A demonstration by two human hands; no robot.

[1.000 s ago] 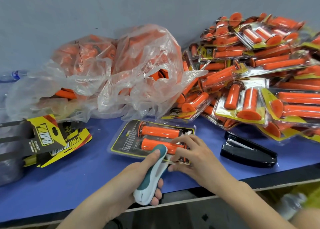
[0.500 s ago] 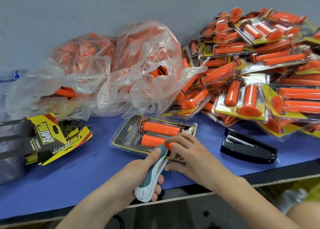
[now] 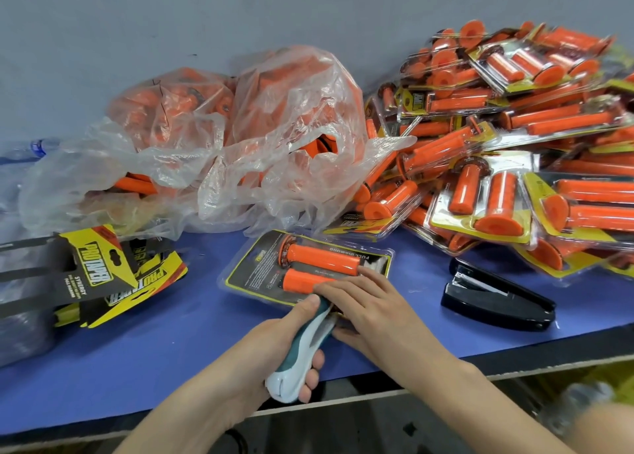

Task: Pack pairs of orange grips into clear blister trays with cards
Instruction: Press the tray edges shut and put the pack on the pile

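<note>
A clear blister tray with a black and yellow card lies on the blue table, holding two orange grips side by side. My left hand grips a white and teal stapler, its nose at the tray's near edge. My right hand lies over the tray's near right part, its fingers pressing down on the lower grip and the tray edge. The stapler's tip is hidden under my right fingers.
A clear plastic bag of loose orange grips sits behind the tray. Several packed blister packs are heaped at the right. A black stapler lies right of my hand. Loose printed cards lie at the left.
The stapler in my left hand has slid forward until its nose meets the tray edge. My right hand has settled lower over the tray. The view has shifted slightly.
</note>
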